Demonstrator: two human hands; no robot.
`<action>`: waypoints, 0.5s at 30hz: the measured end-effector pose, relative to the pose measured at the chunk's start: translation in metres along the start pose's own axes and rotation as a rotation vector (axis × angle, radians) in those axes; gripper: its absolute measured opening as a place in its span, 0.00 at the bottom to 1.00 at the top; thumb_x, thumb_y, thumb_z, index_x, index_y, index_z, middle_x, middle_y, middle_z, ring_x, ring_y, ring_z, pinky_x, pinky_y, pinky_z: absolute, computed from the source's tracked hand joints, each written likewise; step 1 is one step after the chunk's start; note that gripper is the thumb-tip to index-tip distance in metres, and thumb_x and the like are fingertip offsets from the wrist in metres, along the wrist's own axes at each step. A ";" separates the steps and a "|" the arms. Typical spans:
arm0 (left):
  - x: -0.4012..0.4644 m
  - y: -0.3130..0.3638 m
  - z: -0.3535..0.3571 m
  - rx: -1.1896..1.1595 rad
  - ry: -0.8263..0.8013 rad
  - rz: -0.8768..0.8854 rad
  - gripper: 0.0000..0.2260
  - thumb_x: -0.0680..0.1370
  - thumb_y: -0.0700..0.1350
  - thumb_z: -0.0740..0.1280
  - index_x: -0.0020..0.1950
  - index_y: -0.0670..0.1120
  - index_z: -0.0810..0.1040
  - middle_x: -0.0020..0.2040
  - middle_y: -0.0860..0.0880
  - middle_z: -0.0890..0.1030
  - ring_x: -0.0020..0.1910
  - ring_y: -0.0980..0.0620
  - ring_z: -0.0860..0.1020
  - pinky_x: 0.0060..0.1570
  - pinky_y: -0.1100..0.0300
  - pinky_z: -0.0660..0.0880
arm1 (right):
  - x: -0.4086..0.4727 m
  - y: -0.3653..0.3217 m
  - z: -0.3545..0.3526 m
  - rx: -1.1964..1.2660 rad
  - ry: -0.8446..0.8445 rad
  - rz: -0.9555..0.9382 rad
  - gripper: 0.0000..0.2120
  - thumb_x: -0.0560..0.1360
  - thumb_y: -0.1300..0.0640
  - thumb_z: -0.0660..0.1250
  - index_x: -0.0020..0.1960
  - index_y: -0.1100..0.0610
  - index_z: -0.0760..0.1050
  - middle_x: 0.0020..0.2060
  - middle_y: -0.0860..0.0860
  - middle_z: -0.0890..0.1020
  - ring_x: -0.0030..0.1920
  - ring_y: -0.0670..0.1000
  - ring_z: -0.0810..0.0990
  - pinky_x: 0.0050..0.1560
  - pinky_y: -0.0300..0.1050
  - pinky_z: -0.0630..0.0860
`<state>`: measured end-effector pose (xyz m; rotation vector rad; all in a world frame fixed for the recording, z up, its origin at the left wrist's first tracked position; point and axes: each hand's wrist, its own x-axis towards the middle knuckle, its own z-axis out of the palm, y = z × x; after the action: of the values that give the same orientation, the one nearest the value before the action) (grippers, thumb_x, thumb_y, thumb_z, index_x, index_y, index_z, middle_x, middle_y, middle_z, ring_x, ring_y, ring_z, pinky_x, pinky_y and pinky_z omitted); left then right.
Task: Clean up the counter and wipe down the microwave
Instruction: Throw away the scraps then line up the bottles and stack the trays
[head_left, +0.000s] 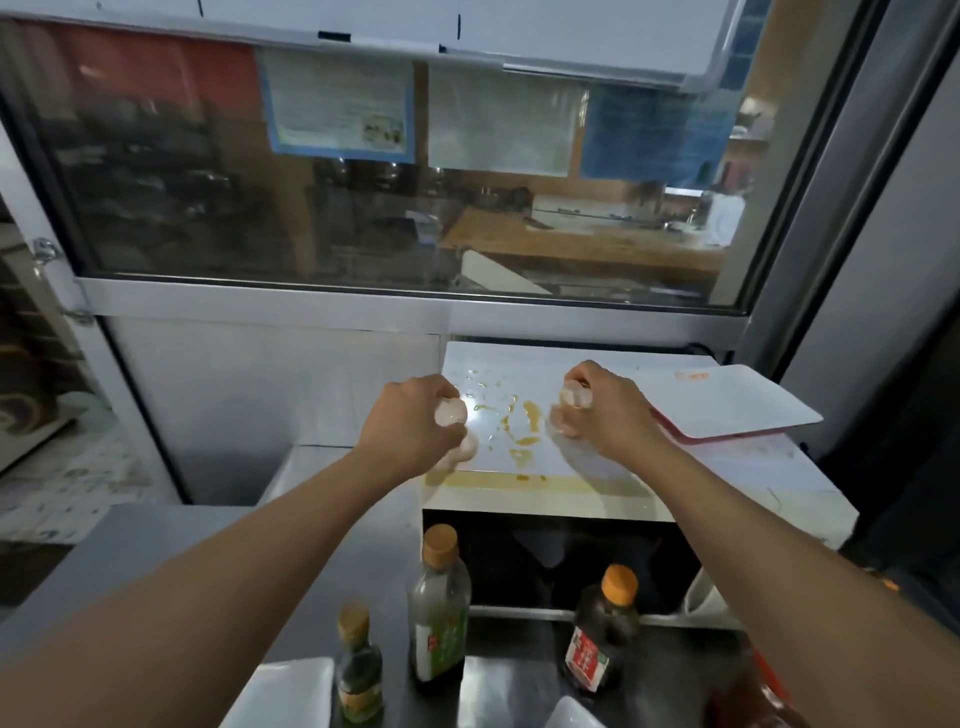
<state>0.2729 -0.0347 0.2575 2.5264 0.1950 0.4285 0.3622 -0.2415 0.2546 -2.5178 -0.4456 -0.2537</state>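
Brown sauce (524, 421) is not yet wiped from the microwave (540, 499) top; left hand (415, 426) and right hand (602, 410) each grip pale lumps there. Bottles (439, 603) crowd the near desk (156, 561).

Top of the microwave (587, 364) is mostly open at the back, but both hands sit over the sticky orange spill (524, 426), a white tray (727, 402) hogs the right side, and three bottles (439, 603) crowd the counter (156, 551) in front.
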 end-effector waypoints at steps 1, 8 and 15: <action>0.003 -0.002 0.001 -0.007 0.009 -0.009 0.15 0.71 0.47 0.71 0.57 0.49 0.78 0.50 0.49 0.81 0.42 0.53 0.73 0.39 0.63 0.67 | 0.004 0.002 0.003 -0.015 -0.016 -0.004 0.14 0.71 0.57 0.70 0.55 0.56 0.73 0.48 0.49 0.78 0.46 0.50 0.71 0.41 0.43 0.65; 0.015 -0.010 0.011 0.000 0.018 -0.040 0.14 0.71 0.48 0.71 0.56 0.51 0.78 0.50 0.51 0.81 0.42 0.53 0.73 0.38 0.63 0.67 | 0.012 0.017 0.016 -0.014 -0.139 -0.011 0.13 0.70 0.56 0.70 0.52 0.56 0.74 0.47 0.52 0.80 0.50 0.55 0.76 0.47 0.47 0.73; 0.018 -0.012 0.019 0.026 -0.020 -0.051 0.14 0.71 0.49 0.71 0.56 0.51 0.78 0.52 0.50 0.80 0.47 0.51 0.75 0.44 0.60 0.73 | 0.011 0.023 0.026 -0.100 -0.152 -0.088 0.14 0.75 0.54 0.65 0.57 0.59 0.71 0.51 0.55 0.78 0.52 0.56 0.75 0.48 0.48 0.72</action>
<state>0.2956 -0.0299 0.2408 2.5445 0.2584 0.3826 0.3825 -0.2417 0.2245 -2.6295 -0.6185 -0.1212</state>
